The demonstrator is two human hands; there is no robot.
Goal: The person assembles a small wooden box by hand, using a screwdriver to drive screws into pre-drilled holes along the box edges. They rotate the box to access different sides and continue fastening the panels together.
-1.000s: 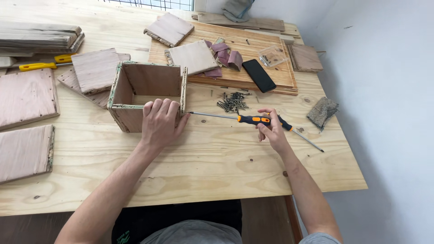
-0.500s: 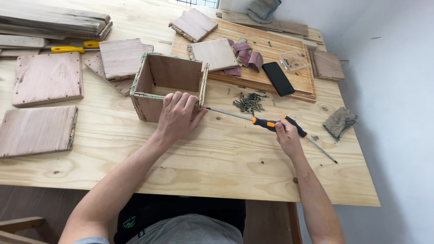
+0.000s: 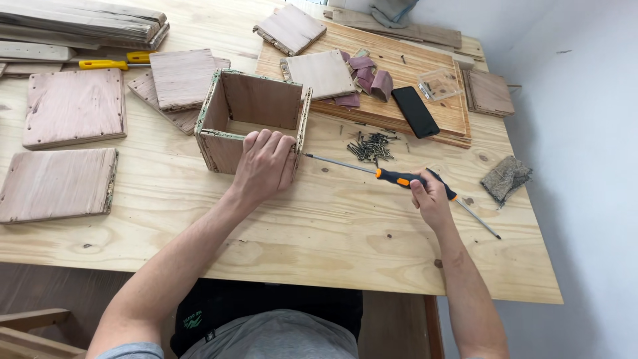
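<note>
My left hand [image 3: 264,165] is clamped over the near right corner of the box [image 3: 252,119], fingers curled over the top edge, thumb side down the front wall. The box stands open-topped on the worktop [image 3: 319,226], near the middle and a little left. My right hand [image 3: 430,198] is closed around the orange-and-black handle of the screwdriver [image 3: 399,177]; the shaft lies nearly level, pointing left, with its tip at the box's right wall just beside my left fingers. Whether the tip actually sits in a screw I cannot tell.

A loose heap of screws [image 3: 372,146] lies just behind the shaft. Beyond it a black phone [image 3: 415,112] rests on a large board [image 3: 399,80], along with a small clear case [image 3: 438,84] and some sandpaper [image 3: 365,74]. Flat panels [image 3: 73,106] lie to the left of the box, and a yellow tool [image 3: 113,63] sits behind them. A rough pad [image 3: 505,178] lies near the worktop's right edge, well apart from my right hand.
</note>
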